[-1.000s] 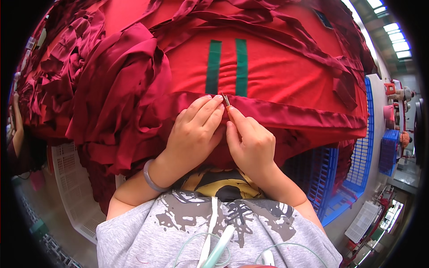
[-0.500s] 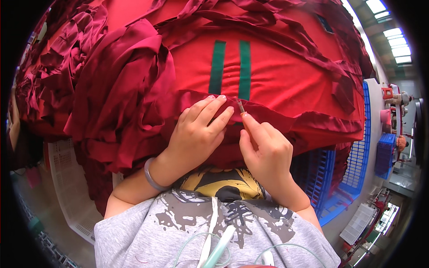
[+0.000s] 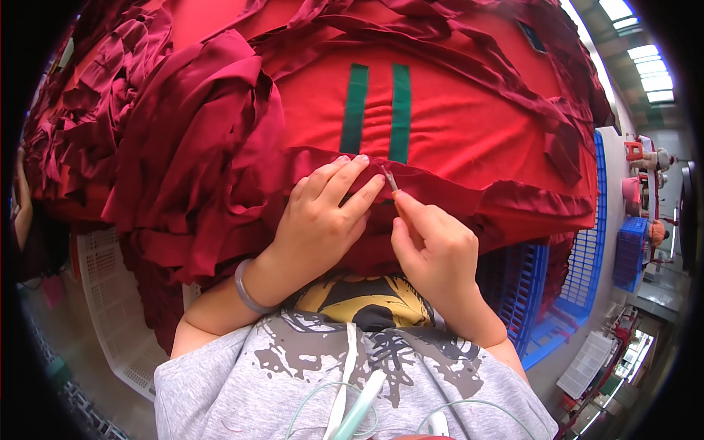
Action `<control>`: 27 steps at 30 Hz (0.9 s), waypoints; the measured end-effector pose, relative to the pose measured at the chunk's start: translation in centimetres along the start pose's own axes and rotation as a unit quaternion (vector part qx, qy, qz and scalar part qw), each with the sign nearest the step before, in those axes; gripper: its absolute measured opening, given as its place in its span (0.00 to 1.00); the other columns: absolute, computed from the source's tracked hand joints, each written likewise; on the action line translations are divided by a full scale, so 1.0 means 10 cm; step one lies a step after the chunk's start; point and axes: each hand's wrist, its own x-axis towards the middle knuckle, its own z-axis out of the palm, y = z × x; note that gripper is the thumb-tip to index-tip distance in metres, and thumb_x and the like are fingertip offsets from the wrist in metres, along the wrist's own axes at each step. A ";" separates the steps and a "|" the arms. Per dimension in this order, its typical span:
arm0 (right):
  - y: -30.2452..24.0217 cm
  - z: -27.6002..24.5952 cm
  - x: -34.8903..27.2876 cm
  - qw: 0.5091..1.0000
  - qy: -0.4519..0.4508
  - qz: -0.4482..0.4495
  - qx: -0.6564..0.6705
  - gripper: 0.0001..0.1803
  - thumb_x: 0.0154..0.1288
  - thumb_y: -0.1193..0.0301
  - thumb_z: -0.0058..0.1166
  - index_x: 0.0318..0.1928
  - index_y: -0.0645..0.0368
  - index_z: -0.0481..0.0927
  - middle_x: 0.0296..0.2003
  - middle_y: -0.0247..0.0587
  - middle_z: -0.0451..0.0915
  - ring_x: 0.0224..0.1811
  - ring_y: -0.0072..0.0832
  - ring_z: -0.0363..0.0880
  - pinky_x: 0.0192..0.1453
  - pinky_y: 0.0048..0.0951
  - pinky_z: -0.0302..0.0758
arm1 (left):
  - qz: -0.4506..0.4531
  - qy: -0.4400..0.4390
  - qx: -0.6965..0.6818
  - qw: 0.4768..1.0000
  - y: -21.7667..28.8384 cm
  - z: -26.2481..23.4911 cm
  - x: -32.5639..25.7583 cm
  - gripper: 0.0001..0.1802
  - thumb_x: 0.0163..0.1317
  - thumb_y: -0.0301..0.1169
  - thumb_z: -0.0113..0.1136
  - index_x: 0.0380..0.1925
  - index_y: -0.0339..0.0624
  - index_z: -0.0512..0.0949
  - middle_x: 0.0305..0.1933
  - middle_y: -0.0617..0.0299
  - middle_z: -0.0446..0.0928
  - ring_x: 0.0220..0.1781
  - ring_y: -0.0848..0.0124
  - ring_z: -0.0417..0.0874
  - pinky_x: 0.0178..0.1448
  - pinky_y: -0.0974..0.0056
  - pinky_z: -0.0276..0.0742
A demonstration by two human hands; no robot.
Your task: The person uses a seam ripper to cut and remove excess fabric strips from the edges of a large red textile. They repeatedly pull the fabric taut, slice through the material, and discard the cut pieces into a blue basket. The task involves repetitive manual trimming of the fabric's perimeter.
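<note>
A long strip of dark red fabric (image 3: 455,189) lies across the near edge of a bright red cloth-covered table (image 3: 469,125). My left hand (image 3: 320,205) rests on the strip with its fingers stretched flat, pressing it down. In my right hand (image 3: 438,242) is a seam ripper (image 3: 391,182), its orange-brown handle mostly hidden by the fingers. The forked metal tip meets the strip just right of my left fingertips. Beyond the tip, two green tape strips (image 3: 400,110) run up the red cloth, side by side.
A heap of dark red fabric (image 3: 194,139) lies on the left of the table. Blue plastic crates (image 3: 579,279) stand at the right, a white basket (image 3: 110,308) at the lower left. Another person's arm (image 3: 23,202) shows at the far left edge.
The seam ripper's tip has shifted slightly left, and its fork shows more plainly. My right hand has moved a little left with it. My left hand stays nearly in place.
</note>
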 end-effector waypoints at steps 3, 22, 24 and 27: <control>0.01 0.07 0.01 0.999 -0.005 -0.011 -0.039 0.16 0.55 0.73 0.59 0.46 0.60 0.82 0.21 0.36 0.74 0.20 0.31 0.76 0.23 0.31 0.72 | -0.002 -0.012 -0.007 1.000 0.01 -0.01 -0.01 0.26 0.53 0.30 0.63 0.55 0.49 0.77 0.62 0.58 0.71 0.62 0.59 0.71 0.64 0.55 0.67; 0.15 -0.44 0.46 0.978 0.051 0.202 0.026 0.06 0.57 0.70 0.60 0.31 0.59 0.78 0.23 0.44 0.79 0.25 0.37 0.80 0.30 0.35 0.73 | -0.003 -0.010 -0.051 0.999 0.00 -0.03 -0.01 0.26 0.52 0.28 0.64 0.54 0.40 0.75 0.62 0.56 0.72 0.64 0.59 0.70 0.65 0.55 0.66; 0.14 -0.16 0.50 0.997 0.014 0.059 0.052 0.09 0.56 0.67 0.62 0.33 0.58 0.80 0.30 0.42 0.81 0.30 0.40 0.81 0.34 0.35 0.76 | -0.005 -0.010 -0.053 0.999 -0.01 -0.04 -0.01 0.26 0.52 0.28 0.64 0.54 0.40 0.75 0.62 0.56 0.72 0.64 0.59 0.71 0.65 0.55 0.66; 0.15 0.07 0.58 0.997 -0.072 0.017 0.010 0.05 0.59 0.71 0.59 0.34 0.58 0.81 0.28 0.43 0.79 0.30 0.41 0.79 0.33 0.38 0.74 | 0.000 -0.007 -0.054 0.999 -0.01 -0.04 0.00 0.24 0.52 0.28 0.63 0.53 0.40 0.76 0.63 0.56 0.72 0.64 0.59 0.71 0.65 0.55 0.66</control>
